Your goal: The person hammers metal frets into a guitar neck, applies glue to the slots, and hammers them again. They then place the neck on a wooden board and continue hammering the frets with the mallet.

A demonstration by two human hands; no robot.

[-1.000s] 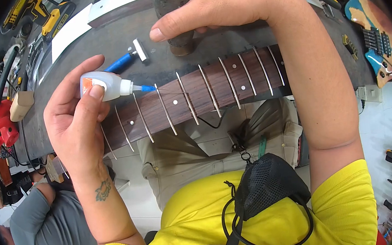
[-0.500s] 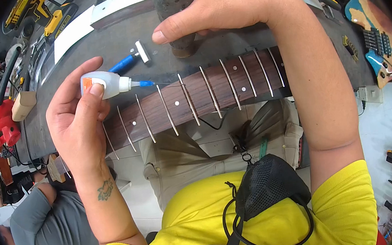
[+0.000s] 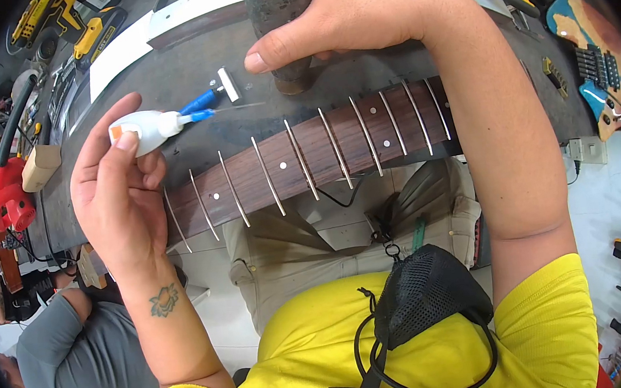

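Note:
A small white bottle [image 3: 146, 133] with a blue tip and thin needle is in my left hand [image 3: 120, 175], gripped between thumb and fingers. Its needle points right, above the bench and clear of the wood. My right hand [image 3: 309, 26] is wrapped round a dark, worn hammer head [image 3: 279, 10] that stands on the bench. Nearer my body lies a dark wooden fretboard [image 3: 249, 174] with metal frets across it and white dot inlays. Several fret ends stick out past its edge. Behind the needle rests a blue-handled tool [image 3: 198, 101] with a silver crosspiece.
The dark bench [image 3: 158, 81] carries white paper [image 3: 118, 54] and a wooden block at the back. Yellow-black power tools [image 3: 97, 31] and a red tool [image 3: 10, 194] are at the left. A blue-tan guitar body [image 3: 571, 23] is at the right. Another person [image 3: 80, 358] is at lower left.
My left hand has drawn the bottle left and tilted it, so its needle has moved away from the frets. My right hand has hardly moved.

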